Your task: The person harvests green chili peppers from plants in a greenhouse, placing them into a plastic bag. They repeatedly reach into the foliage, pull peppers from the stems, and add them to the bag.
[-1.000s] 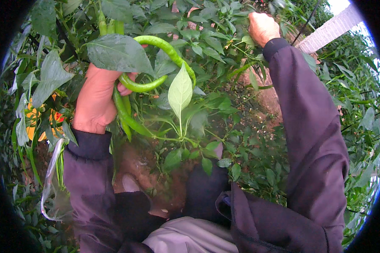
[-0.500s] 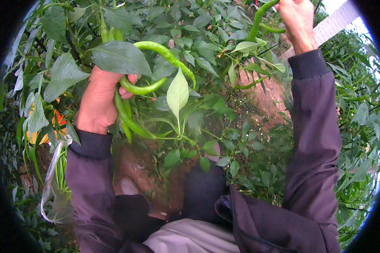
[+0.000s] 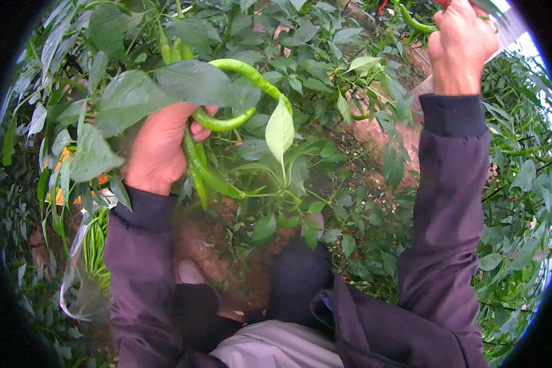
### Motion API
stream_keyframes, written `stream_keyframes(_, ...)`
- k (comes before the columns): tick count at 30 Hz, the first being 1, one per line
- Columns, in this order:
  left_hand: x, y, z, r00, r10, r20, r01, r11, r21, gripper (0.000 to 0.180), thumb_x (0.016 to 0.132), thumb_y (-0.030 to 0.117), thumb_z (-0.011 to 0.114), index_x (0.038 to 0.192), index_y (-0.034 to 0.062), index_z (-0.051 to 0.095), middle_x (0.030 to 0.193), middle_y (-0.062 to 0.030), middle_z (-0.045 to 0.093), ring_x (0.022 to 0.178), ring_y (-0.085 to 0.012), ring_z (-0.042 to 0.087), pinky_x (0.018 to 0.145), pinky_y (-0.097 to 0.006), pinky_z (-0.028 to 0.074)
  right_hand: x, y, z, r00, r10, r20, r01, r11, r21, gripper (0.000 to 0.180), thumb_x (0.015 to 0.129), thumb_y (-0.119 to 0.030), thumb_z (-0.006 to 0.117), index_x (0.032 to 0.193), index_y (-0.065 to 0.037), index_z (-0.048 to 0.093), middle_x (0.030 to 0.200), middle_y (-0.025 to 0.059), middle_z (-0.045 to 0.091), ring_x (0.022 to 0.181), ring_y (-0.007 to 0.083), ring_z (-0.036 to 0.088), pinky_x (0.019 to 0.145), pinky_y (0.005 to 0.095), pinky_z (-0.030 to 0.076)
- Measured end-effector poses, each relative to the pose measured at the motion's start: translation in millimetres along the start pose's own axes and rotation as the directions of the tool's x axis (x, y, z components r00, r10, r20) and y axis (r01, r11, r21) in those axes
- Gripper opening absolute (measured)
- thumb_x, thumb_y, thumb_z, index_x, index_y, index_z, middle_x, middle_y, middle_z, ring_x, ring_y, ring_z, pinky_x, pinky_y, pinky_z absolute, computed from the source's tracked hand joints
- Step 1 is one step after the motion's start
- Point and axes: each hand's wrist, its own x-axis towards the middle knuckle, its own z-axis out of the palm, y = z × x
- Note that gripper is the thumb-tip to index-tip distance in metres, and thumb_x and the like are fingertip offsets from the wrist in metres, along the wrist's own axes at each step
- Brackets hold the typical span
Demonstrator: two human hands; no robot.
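Observation:
On the left, my left hand [image 3: 159,147] is closed around several long green chili peppers [image 3: 230,119]. Some curl out to the right past the fingers, and others hang below the palm. A broad leaf [image 3: 193,83] covers part of this hand. At the top right, my right hand [image 3: 463,46] is closed in a fist with its fingertips near the picture's edge. A curved green chili pepper [image 3: 416,21] sticks out from its left side. What else the fist holds is hidden, and a dark leaf shows just above it.
Leafy pepper plants [image 3: 306,61] surround me, with bare reddish soil [image 3: 374,138] between them. A clear plastic bag [image 3: 73,288] holding several green chili peppers [image 3: 95,245] hangs by my left forearm. Orange material [image 3: 61,178] shows behind leaves. A red pepper [image 3: 383,7] is at the top.
My right hand has shifted right and slightly down, turning into a tighter fist. The long pepper at its left no longer shows as before. My left hand and its peppers sit slightly further right.

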Motion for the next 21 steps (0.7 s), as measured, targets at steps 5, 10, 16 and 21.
stream_keyframes(5,-0.1,2.4,5.7,0.999,0.01,0.044,-0.008,1.0,-0.026,0.019,0.098,0.016,0.065,0.114,0.0074,0.062,0.091,-0.0032,0.066,0.064,-0.0062,0.047,0.054,-0.022,0.037,33.0,-34.1,-81.3,0.591,0.053,0.805,-0.801,0.159,0.577,0.014,0.095,-0.014,0.064,0.101,-0.003,0.071,0.092,0.0063,0.071,0.082,0.0153,0.067,0.066,0.0309,0.055)
stream_keyframes(10,-7.2,0.0,11.1,0.995,0.03,0.09,-0.021,0.995,-0.1,0.025,0.099,0.019,0.065,0.121,0.0085,0.06,0.098,-0.0033,0.067,0.066,-0.0069,0.048,0.056,-0.023,0.039,-6.3,-132.6,-46.4,0.908,-0.184,0.377,-0.293,0.367,0.883,0.016,0.093,-0.016,0.069,0.099,-0.002,0.073,0.086,0.0075,0.074,0.079,0.0139,0.069,0.067,0.0298,0.056)
stream_keyframes(16,-13.0,-0.8,8.0,0.995,0.024,0.097,-0.012,0.992,-0.122,0.02,0.097,0.018,0.068,0.115,0.0094,0.061,0.09,-0.0006,0.063,0.066,-0.0096,0.05,0.056,-0.026,0.04,-36.2,-197.0,-30.8,0.549,-0.011,0.836,-0.783,-0.357,0.509,0.018,0.089,-0.016,0.072,0.09,0.002,0.072,0.076,0.0085,0.071,0.067,0.0146,0.065,0.061,0.0328,0.053)
stream_keyframes(21,-13.7,-15.7,-1.5,0.982,0.001,-0.187,-0.006,0.999,-0.031,0.018,0.091,0.006,0.07,0.108,0.0077,0.065,0.089,-0.0012,0.065,0.072,-0.0104,0.055,0.062,-0.029,0.044,-37.3,-200.3,-41.1,0.534,-0.083,0.842,-0.844,-0.121,0.523,0.038,0.102,-0.036,0.06,0.095,0.0,0.067,0.07,0.0024,0.06,0.062,0.0074,0.052,0.057,0.028,0.043)
